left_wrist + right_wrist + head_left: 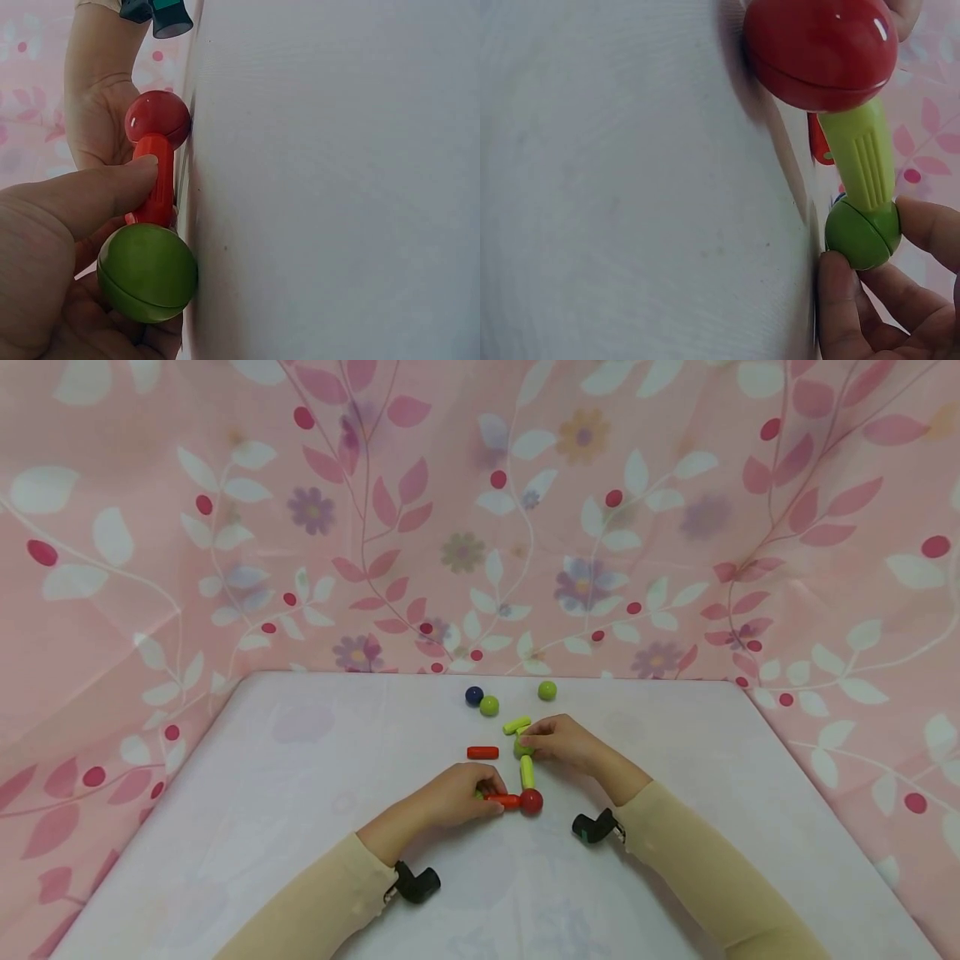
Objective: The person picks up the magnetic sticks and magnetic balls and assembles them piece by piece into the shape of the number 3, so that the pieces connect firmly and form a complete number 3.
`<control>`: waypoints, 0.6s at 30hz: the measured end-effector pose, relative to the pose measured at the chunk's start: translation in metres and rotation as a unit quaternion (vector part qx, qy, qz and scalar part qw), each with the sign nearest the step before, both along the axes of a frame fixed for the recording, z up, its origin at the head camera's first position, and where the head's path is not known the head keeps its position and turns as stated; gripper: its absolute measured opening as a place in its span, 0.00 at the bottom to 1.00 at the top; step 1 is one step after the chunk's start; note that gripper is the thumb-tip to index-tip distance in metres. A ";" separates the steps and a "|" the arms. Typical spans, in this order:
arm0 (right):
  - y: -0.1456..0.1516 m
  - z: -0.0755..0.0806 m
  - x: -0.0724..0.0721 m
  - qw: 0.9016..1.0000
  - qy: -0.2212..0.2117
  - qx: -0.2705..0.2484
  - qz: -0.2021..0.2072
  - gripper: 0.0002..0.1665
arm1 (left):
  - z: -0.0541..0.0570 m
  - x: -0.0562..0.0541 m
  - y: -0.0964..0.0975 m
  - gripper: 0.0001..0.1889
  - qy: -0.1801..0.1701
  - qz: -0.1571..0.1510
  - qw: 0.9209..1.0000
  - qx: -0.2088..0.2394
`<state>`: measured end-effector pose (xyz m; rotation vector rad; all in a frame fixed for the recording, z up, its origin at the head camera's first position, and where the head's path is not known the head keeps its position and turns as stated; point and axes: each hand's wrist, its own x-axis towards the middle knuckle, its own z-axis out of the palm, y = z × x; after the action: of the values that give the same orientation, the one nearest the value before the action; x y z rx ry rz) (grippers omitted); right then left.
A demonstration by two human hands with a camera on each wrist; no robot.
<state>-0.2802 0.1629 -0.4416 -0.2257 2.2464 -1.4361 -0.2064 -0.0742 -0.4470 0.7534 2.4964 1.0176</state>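
Observation:
A red toy ball (531,802) sits at the corner of a joined toy shape, with a red rod (159,195) and a yellow-green rod (861,154) running off it. My left hand (459,797) grips the red rod, thumb lying along it. At that rod's other end is a green ball (148,274), partly hidden by the hand in the head view. With fingertips and thumb, my right hand (566,745) pinches another green ball (864,234) at the far end of the yellow-green rod.
Past the hands, a loose red rod (482,752) and a yellow-green rod (517,725) lie on the white table (300,793). Farther back are a dark blue ball (474,696), a green ball (490,706) beside it and another green ball (547,691). Floral cloth (465,552) hangs behind.

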 end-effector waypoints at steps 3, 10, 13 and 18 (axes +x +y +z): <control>0.001 0.000 0.000 1.000 -0.001 -0.002 0.009 0.17 | 0.000 0.000 0.000 0.07 -0.001 0.001 1.000 0.002; 0.001 0.001 0.000 1.000 0.000 0.014 0.000 0.19 | 0.000 -0.001 0.000 0.06 0.002 0.002 1.000 0.001; 0.000 0.003 0.000 0.999 -0.002 0.032 -0.014 0.18 | 0.000 -0.001 0.000 0.06 0.002 0.003 1.000 -0.001; -0.002 0.004 0.001 0.998 0.001 0.054 -0.022 0.18 | 0.001 -0.001 0.000 0.06 0.000 0.006 1.000 -0.004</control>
<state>-0.2794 0.1609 -0.4381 -0.1442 2.3361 -1.3320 -0.2070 -0.0743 -0.4458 0.7372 2.5073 1.0099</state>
